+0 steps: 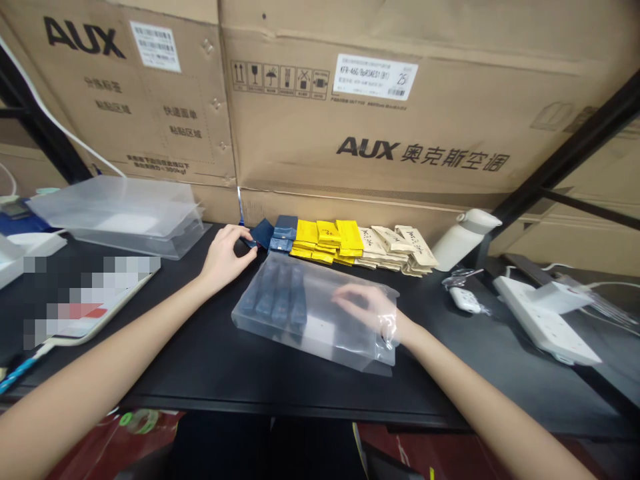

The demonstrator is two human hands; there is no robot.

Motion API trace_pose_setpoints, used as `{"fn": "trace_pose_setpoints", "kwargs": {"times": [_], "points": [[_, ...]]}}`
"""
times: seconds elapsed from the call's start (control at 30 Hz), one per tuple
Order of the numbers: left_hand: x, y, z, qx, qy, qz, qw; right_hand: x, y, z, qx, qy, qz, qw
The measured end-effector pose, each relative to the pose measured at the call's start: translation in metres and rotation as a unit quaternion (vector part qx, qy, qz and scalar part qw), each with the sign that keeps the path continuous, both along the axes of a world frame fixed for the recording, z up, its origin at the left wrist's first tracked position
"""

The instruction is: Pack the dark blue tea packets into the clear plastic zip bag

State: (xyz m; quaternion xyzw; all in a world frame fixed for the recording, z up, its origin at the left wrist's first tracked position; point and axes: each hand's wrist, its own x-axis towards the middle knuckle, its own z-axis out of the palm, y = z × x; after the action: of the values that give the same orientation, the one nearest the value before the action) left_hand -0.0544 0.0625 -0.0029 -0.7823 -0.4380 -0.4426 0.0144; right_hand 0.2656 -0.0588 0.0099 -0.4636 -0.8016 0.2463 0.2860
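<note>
A clear plastic bag (325,327) lies on the black table (210,360) with several dark blue sachets (275,297) lined up inside its left end. My right hand (367,310) is inside the bag's open right end, fingers spread flat. My left hand (225,257) reaches to the back and pinches a dark blue sachet (261,233) at the left end of a row of sachets. That row runs blue (285,232), yellow (327,241), then beige (400,248) along the cardboard boxes.
Large AUX cardboard boxes (350,120) wall off the back. A stack of clear plastic bags (125,213) lies at the back left, a tablet-like board (85,300) at the left. A white bottle (463,237), keys (463,293) and a white power strip (545,320) sit at the right.
</note>
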Motion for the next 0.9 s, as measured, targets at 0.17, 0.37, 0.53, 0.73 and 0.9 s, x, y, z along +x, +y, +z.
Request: {"fn": "trace_pose_setpoints", "kwargs": {"times": [0.17,0.37,0.53,0.73,0.9], "points": [[0.004,-0.005,0.003,0.021,-0.014,-0.002,1.0,0.0,-0.001,0.001,-0.001,-0.004,0.0,1.0],[0.01,-0.014,0.007,0.06,0.014,-0.029,0.998,0.0,-0.002,0.003,-0.018,0.006,0.001,1.0],[0.014,-0.022,0.01,0.064,0.039,-0.044,0.996,0.003,-0.002,0.005,-0.05,0.02,0.022,0.998],[0.014,-0.022,0.01,0.085,0.045,-0.044,0.994,0.003,-0.002,0.006,-0.068,0.025,0.024,0.997],[0.015,-0.022,0.01,0.108,0.047,-0.051,0.992,0.001,-0.004,0.009,-0.071,0.029,0.021,0.997]]}}
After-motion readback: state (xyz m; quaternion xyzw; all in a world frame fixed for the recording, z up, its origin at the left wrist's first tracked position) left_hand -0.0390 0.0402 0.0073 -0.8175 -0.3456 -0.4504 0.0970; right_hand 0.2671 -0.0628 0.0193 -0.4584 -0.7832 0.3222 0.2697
